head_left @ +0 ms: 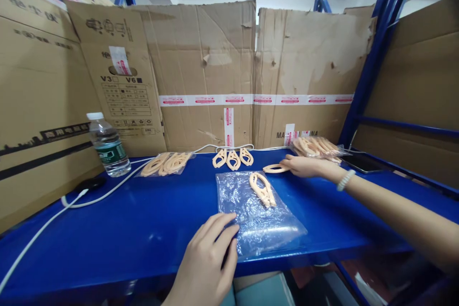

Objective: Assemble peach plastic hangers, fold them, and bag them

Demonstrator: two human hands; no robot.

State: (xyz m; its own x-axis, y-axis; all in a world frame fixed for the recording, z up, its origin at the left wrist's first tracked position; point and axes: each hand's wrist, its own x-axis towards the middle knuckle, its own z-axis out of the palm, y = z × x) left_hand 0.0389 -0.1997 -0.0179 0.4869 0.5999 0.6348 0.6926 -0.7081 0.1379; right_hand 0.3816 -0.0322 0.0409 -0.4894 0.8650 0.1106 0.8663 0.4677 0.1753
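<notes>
A clear plastic bag (258, 220) lies flat on the blue shelf (143, 229), with a peach plastic clip (263, 189) resting on it. My left hand (210, 258) presses the bag's near left corner with fingers laid flat. My right hand (303, 166) reaches across to the back and pinches another peach clip (274, 168) lying on the shelf. Three loose clips (233, 158) sit in a row just behind the bag.
A bagged bundle of clips (167, 163) lies at the back left, and a pile of clips in plastic (317, 147) at the back right beside a dark phone (362, 162). A water bottle (107, 146), a white cable (103, 191) and cardboard walls (201, 76) ring the shelf.
</notes>
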